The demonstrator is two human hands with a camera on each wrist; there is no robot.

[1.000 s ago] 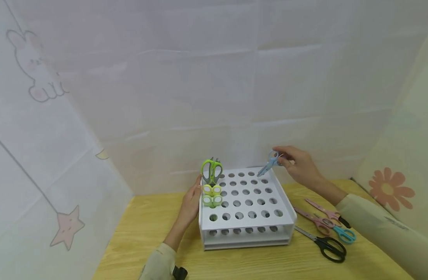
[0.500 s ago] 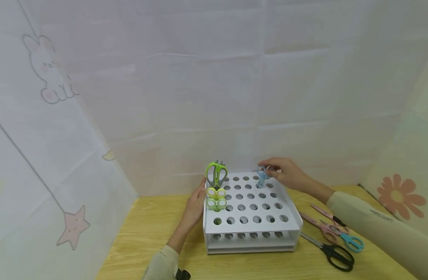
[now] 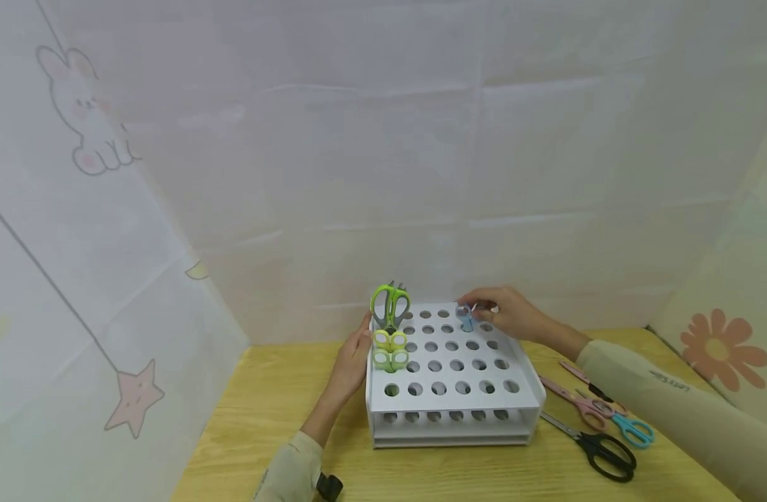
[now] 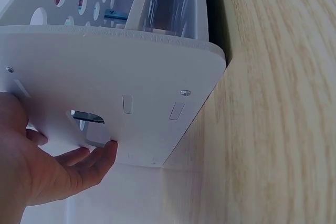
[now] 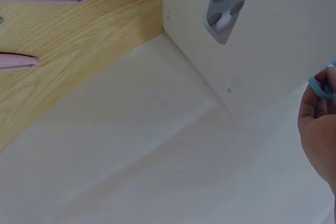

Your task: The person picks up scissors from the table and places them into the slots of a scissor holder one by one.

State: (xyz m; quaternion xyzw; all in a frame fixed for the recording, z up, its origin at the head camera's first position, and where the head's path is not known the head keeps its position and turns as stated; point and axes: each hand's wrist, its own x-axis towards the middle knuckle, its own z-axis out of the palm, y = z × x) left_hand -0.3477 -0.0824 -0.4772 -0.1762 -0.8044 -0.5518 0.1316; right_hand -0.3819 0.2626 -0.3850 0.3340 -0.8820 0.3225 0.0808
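My right hand (image 3: 514,314) pinches the handles of light blue scissors (image 3: 466,322), whose blades sit down in a hole near the back right of the white rack (image 3: 451,403). The right wrist view shows only part of this hand (image 5: 317,129) and a blue handle loop (image 5: 320,88). On the rack's left side rests my left hand (image 3: 348,362); the left wrist view has its fingertips touching the side panel (image 4: 152,77) by a cutout. Green-and-grey scissors (image 3: 392,308), yellow scissors (image 3: 390,341) and light green scissors (image 3: 390,360) stand in the leftmost column.
Right of the rack, black-handled scissors (image 3: 609,457), turquoise-handled scissors (image 3: 633,430) and pink scissors (image 3: 574,401) lie on the wooden table (image 3: 264,397). A white sheet (image 3: 358,174) hangs close behind the rack.
My right hand has moved left and down, and the light blue scissors have gone from above the rack into a hole. My left hand stays at the rack's side.
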